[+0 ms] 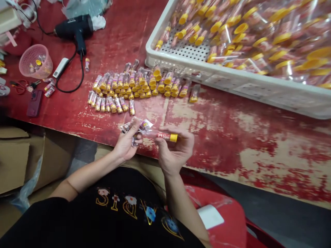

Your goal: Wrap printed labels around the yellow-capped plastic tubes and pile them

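Note:
Near the table's front edge, my left hand is closed on a bunch of crinkled printed clear plastic sleeves. My right hand pinches a small clear tube with a yellow cap and a red-and-white inside, lying sideways. The tube's clear end points at my left hand and meets the sleeves; whether it is inside one I cannot tell. Beyond my hands stand rows of wrapped tubes with yellow caps and purple print. One wrapped tube stands at their near side.
A white perforated crate at the back right holds many yellow-capped tubes. At the left lie a black heat gun with its cord, a pink basket, red-handled scissors and a phone. Cardboard boxes stand below the table.

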A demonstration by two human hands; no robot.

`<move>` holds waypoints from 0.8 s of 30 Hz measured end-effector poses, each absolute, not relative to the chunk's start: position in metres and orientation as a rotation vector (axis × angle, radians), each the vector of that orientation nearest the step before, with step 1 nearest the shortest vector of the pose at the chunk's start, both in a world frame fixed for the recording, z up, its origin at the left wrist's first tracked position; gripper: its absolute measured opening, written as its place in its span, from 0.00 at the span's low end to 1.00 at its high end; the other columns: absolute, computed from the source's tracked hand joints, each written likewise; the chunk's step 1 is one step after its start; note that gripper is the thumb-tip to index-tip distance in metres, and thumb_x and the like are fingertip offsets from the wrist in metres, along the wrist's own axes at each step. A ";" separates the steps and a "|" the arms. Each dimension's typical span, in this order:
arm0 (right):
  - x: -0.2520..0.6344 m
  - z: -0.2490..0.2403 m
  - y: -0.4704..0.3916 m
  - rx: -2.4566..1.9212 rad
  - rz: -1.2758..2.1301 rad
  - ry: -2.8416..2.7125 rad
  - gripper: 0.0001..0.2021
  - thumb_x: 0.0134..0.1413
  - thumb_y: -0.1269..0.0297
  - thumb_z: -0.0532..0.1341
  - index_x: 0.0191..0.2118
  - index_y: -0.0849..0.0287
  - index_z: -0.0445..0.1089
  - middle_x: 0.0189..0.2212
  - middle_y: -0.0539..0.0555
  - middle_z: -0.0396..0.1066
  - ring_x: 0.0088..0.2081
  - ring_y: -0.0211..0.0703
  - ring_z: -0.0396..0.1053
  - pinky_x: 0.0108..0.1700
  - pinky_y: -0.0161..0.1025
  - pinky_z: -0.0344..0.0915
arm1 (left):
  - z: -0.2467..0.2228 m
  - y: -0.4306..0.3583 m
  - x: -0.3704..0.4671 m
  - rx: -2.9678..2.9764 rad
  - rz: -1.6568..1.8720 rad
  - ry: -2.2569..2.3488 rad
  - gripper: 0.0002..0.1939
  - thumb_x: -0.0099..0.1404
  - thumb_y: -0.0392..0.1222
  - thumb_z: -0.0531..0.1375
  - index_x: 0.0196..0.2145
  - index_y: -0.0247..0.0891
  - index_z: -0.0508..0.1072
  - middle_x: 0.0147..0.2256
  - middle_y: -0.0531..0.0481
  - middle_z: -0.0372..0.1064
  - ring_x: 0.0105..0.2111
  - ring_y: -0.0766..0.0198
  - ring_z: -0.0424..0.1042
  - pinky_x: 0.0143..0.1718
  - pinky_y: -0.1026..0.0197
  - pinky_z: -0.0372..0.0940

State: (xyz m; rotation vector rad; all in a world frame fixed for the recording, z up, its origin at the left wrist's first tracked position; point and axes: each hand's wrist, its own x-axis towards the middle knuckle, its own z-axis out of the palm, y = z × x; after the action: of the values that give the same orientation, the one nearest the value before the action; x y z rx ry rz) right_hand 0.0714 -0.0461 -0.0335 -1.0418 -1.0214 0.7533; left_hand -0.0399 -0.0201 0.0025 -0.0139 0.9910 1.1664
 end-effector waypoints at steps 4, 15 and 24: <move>0.073 -0.041 -0.056 -1.071 0.619 -1.083 0.13 0.54 0.68 0.68 0.46 0.50 0.71 0.43 0.54 0.74 0.45 0.45 0.75 0.43 0.45 0.77 | 0.007 -0.021 -0.042 0.033 1.097 0.962 0.24 0.44 0.43 0.77 0.30 0.35 0.66 0.25 0.58 0.63 0.20 0.78 0.61 0.17 0.74 0.47; 0.088 -0.033 -0.063 -1.084 0.713 -1.480 0.27 0.58 0.76 0.62 0.60 0.44 0.68 0.52 0.56 0.72 0.51 0.47 0.74 0.51 0.49 0.75 | -0.001 -0.035 -0.040 0.406 1.077 1.111 0.27 0.48 0.58 0.72 0.24 0.35 0.64 0.14 0.60 0.57 0.14 0.77 0.54 0.17 0.69 0.45; 0.072 -0.028 -0.055 -1.218 0.500 -1.281 0.16 0.54 0.75 0.67 0.45 0.48 0.79 0.35 0.51 0.76 0.36 0.39 0.74 0.37 0.39 0.74 | 0.001 -0.039 -0.036 0.415 1.104 1.116 0.26 0.48 0.55 0.73 0.25 0.36 0.64 0.16 0.62 0.56 0.13 0.79 0.52 0.17 0.69 0.45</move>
State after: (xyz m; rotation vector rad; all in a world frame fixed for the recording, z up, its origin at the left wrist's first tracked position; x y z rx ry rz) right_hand 0.0720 -0.0547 -0.0279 -1.2176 -1.2806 0.5004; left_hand -0.0360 -0.0390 0.0009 0.4146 1.1157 1.1040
